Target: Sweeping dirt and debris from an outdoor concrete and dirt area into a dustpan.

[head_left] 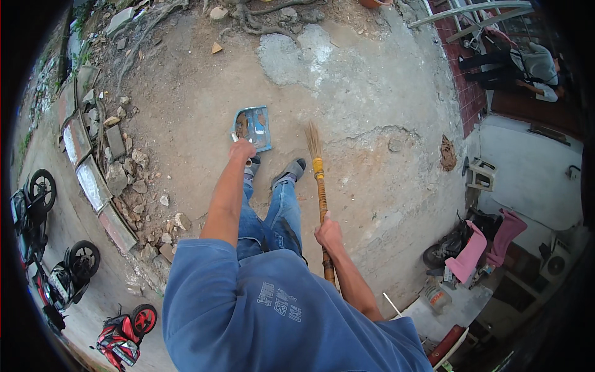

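Note:
My left hand (242, 149) is closed round the handle of a blue dustpan (264, 137), held out in front of my feet. Some brown debris (243, 126) and pale scraps lie in the pan. My right hand (328, 233) grips the long handle of a stick broom (321, 197), bound in yellow near its bristles. The bristles (313, 141) point away from me, to the right of the dustpan and apart from it. Whether they touch the ground, I cannot tell.
Rough concrete and dirt ground (372, 93) surrounds my feet. Loose stones (116, 178) line a low edging (93, 183) on the left, with parked motorcycles (68, 273) beyond. At right are a plastic stool (481, 175), a motorbike with pink covers (466, 253), and a person (536, 65) on red tiles.

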